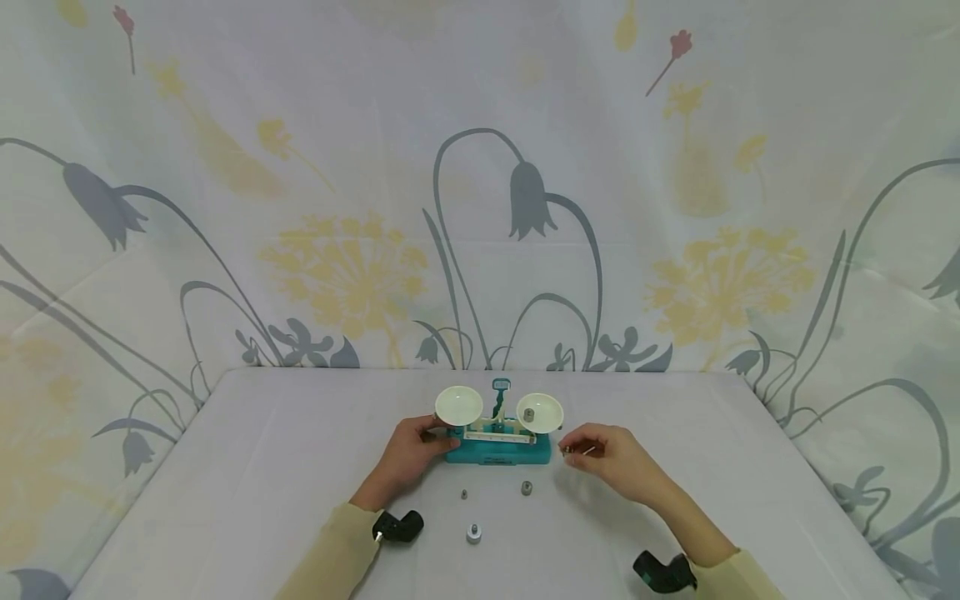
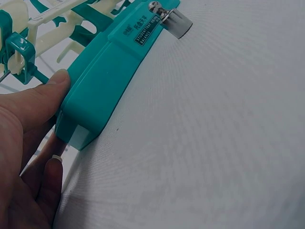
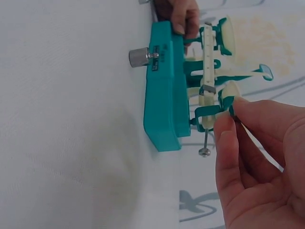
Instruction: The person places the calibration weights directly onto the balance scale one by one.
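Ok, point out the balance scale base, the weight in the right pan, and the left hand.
balance scale base (image 2: pixel 102 81), left wrist view, teal side wall.
weight in the pan (image 1: pixel 528 414), head view, its top.
left hand (image 1: pixel 408 454), head view, back of hand.

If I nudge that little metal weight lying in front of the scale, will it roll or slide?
The small weight looks like a short metal cylinder, so it would probably slide if upright and roll if tipped. It seems dense for its size, and the smooth cloth-covered table offers little grip.

Bright, even light; soft shadows; wide-angle bending
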